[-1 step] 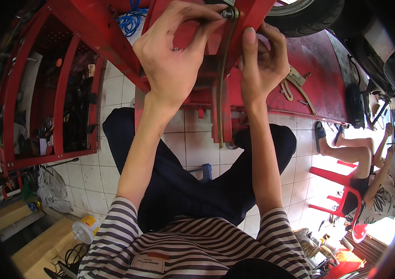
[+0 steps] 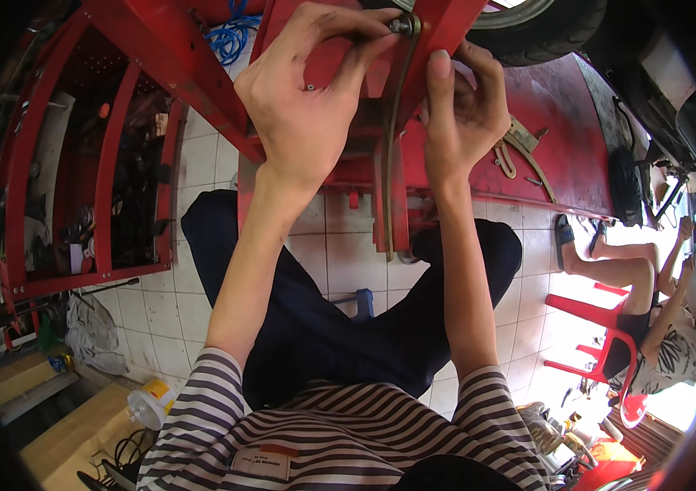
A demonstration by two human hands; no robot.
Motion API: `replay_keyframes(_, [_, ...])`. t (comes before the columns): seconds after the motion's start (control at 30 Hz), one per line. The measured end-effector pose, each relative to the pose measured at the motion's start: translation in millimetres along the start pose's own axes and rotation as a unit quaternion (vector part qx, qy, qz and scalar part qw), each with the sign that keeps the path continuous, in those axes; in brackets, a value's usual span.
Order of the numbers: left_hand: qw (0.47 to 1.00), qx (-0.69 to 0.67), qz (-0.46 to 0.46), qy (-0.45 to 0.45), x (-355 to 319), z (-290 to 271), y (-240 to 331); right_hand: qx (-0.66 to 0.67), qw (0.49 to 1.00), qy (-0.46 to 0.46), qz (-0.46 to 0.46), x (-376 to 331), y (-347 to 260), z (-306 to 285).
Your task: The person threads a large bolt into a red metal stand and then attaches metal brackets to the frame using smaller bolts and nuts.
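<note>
At the top of the head view, my left hand pinches a small metal nut between thumb and finger. The nut sits at the upper end of a long, thin, curved metal strip, against a slanted red steel beam. On the beam's right side is my right hand, thumb raised along the beam and fingers curled in by its edge. Whatever those fingers grip is hidden. A slotted, curved brass-coloured bracket lies on the red platform beyond my right wrist.
A tyre stands at the upper right. Red shelving full of parts is at left, with a blue hose near the top. A person sits on a red chair at right. A white tub stands lower left.
</note>
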State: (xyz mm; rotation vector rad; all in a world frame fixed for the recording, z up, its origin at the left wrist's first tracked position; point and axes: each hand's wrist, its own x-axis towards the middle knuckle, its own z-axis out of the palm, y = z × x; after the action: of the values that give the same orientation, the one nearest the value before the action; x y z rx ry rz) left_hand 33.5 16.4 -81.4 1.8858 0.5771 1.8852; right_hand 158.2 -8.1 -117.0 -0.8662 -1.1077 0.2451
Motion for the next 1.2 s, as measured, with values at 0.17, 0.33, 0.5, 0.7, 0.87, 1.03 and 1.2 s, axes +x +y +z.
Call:
replay_keyframes(0.17, [1.000, -0.020, -0.023, 0.007, 5, -1, -5, -0.007, 1.000, 0.005, -0.018, 0, 0, 0])
replay_keyframes(0.33, [0.999, -0.011, -0.031, 0.030, 7, 1, -4, -0.007, 0.999, -0.006, -0.033, 0, 4, -2])
replay_keyframes(0.5, [0.999, -0.026, -0.038, 0.021, 5, -1, -2, 0.007, 1.000, -0.005, -0.024, 1, 1, -1])
replay_keyframes(0.7, [0.979, -0.123, -0.151, 0.054, 6, 1, 13, 0.011, 1.000, -0.003, -0.029, 1, 3, -1])
replay_keyframes(0.87, [0.941, -0.241, -0.221, 0.084, 9, 2, 1, 0.013, 1.000, 0.003, -0.026, 0, 3, -1])
replay_keyframes(1.03, [0.944, -0.230, -0.221, 0.091, 9, 4, 1, 0.002, 0.999, -0.018, -0.044, 2, 4, -2])
replay_keyframes(1.2, [0.952, -0.214, -0.199, 0.087, 6, 3, -5, 0.000, 0.999, -0.012, -0.035, 2, 3, -3])
